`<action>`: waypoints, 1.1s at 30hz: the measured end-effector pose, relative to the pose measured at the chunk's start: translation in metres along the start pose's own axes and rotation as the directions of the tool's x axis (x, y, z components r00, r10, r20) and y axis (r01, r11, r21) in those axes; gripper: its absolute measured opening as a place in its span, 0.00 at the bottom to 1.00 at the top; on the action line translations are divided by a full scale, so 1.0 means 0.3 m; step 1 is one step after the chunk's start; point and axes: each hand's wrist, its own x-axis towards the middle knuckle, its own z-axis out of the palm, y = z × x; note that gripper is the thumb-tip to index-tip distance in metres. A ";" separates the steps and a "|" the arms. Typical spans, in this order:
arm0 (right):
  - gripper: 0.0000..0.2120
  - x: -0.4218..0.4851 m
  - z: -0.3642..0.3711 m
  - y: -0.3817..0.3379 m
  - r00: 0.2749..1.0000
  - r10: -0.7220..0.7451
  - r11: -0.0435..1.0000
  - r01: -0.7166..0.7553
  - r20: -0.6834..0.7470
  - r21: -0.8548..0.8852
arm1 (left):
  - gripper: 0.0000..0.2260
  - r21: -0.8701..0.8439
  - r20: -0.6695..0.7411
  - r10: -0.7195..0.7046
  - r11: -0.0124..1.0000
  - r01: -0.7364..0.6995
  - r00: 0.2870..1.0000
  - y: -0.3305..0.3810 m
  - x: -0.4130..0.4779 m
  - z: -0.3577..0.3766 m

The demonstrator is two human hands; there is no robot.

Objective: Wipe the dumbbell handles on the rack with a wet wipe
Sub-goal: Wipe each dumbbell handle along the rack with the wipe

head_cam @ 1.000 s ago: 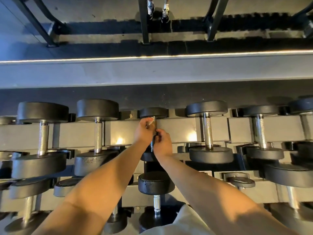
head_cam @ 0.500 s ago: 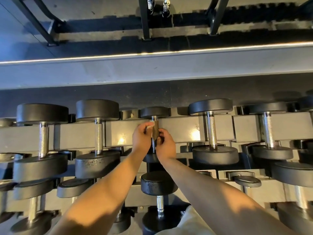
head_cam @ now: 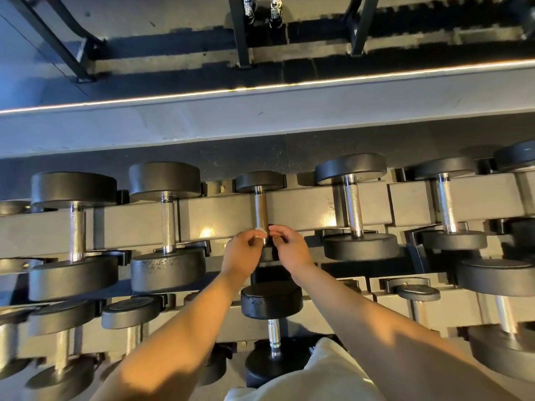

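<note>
On the rack [head_cam: 304, 209] top row: wipe [head_cam: 261, 232] at the small dumbbell handle [head_cam: 260, 209].
My left grip [head_cam: 244, 251] pinches the white wipe against its near end; my right grip [head_cam: 291, 248] curls just beside it, and I cannot tell whether it holds anything.

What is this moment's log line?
left hand: pinches wet wipe at small dumbbell handle, near end | right hand: beside handle, hold unclear

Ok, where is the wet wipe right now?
In the head view, centre frame: the wet wipe is pinched in the left hand at the near end of the small dumbbell handle over the upper rack rail, beside the right hand.
</note>
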 end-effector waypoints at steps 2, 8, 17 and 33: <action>0.13 -0.017 0.008 0.002 1.000 -0.018 1.000 0.017 -0.009 -0.015 | 0.07 0.013 0.021 -0.006 1.000 0.006 1.000 0.017 -0.005 -0.008; 0.13 -0.046 0.010 0.003 0.999 -0.024 0.999 0.023 -0.036 -0.047 | 0.12 -0.082 -0.078 -0.013 0.997 0.006 0.997 0.063 0.018 -0.035; 0.12 -0.108 -0.021 0.004 0.998 -0.042 0.999 0.040 -0.056 -0.034 | 0.10 0.128 0.023 0.046 0.991 -0.049 0.999 0.058 -0.061 -0.027; 0.08 0.062 -0.019 -0.076 0.970 -0.226 0.972 0.218 -0.093 -0.090 | 0.11 -0.340 -0.102 0.025 0.939 -0.059 0.994 0.137 -0.010 0.015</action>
